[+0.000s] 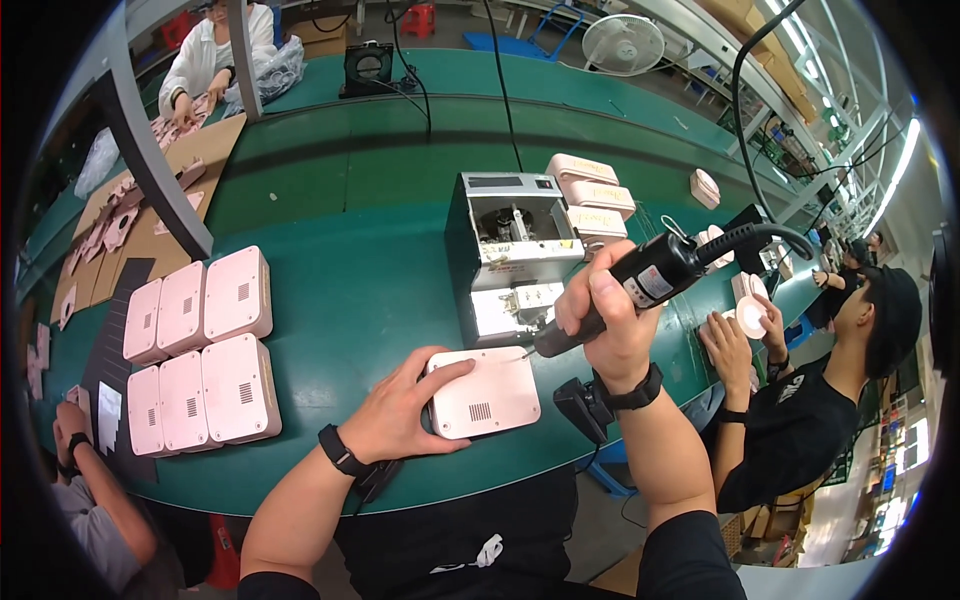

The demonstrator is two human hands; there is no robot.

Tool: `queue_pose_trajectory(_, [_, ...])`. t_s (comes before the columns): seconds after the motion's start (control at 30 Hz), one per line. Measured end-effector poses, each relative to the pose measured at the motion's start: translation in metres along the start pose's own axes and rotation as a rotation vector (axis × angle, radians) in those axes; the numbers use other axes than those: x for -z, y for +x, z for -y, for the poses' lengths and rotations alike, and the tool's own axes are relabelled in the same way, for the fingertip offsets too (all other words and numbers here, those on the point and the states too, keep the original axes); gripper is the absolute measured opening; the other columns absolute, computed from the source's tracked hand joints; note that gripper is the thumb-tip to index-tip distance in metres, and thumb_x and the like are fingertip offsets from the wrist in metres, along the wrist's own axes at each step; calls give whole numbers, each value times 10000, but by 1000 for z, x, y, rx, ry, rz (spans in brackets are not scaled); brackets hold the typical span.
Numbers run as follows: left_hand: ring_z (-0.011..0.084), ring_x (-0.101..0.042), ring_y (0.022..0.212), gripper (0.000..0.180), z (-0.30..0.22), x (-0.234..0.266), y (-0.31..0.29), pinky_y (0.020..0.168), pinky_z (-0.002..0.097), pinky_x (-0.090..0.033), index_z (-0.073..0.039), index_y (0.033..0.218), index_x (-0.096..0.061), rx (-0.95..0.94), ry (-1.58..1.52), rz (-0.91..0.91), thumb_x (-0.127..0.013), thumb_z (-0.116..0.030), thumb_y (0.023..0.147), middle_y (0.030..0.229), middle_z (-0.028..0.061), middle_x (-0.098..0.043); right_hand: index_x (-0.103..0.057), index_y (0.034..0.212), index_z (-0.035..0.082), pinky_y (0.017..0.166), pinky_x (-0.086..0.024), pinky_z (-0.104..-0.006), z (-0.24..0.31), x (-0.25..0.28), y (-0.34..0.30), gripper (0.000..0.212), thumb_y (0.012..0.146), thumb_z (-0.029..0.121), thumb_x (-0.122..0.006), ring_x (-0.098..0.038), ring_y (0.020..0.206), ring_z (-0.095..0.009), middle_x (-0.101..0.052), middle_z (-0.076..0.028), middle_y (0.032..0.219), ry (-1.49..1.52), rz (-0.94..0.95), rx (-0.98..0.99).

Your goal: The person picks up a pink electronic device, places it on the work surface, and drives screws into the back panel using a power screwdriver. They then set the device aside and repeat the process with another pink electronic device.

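A pale pink plastic housing (490, 392) with rounded corners and a slotted vent lies flat on the green table before me. My left hand (405, 405) grips its left end, fingers along the top and thumb at the near edge. My right hand (612, 318) is closed around a black corded electric screwdriver (655, 272), held at a slant. Its thin bit reaches down to the far right corner of the housing; whether it sits in a screw there is too small to tell. Just beyond stands a screw feeder (515, 222) with an open top and metal front.
Several pink housings (238, 385) stand in two rows on the left. More pink housings (592, 195) are stacked beside the feeder. Cables hang over the table. A co-worker (800, 400) at right handles a white round part (752, 316); other people sit far left and at the lower left.
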State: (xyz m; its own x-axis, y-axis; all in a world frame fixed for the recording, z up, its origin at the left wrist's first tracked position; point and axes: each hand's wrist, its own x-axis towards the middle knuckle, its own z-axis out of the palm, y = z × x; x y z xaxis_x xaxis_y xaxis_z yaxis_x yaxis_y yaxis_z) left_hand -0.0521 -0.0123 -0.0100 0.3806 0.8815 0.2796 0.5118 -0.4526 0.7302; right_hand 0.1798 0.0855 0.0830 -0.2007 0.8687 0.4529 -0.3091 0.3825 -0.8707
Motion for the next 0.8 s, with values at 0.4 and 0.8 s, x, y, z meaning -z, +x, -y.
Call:
queue_pose_trajectory(0.4, [372,-579,1138,866,2,0,-3,934,417,-522,-179,1389,-516,5,33,17,-893,-361,632,1342,174,-454,-475,1005,50,488,-438,-337,21,-14,31,131,936,145,-533,-490,485,-173,-512,-70,635,-67,-123,114])
queue_pose_trajectory(0.8, [358,-564,1170,863,2,2,-4,949,422,-512,-190,1400,-510,19,6,23,-887,-365,644,1354,142,-456,-463,1018,40,486,-442,-343,18,-46,10,155,934,151,-530,-486,477,-174,-509,-80,628,8,33,34])
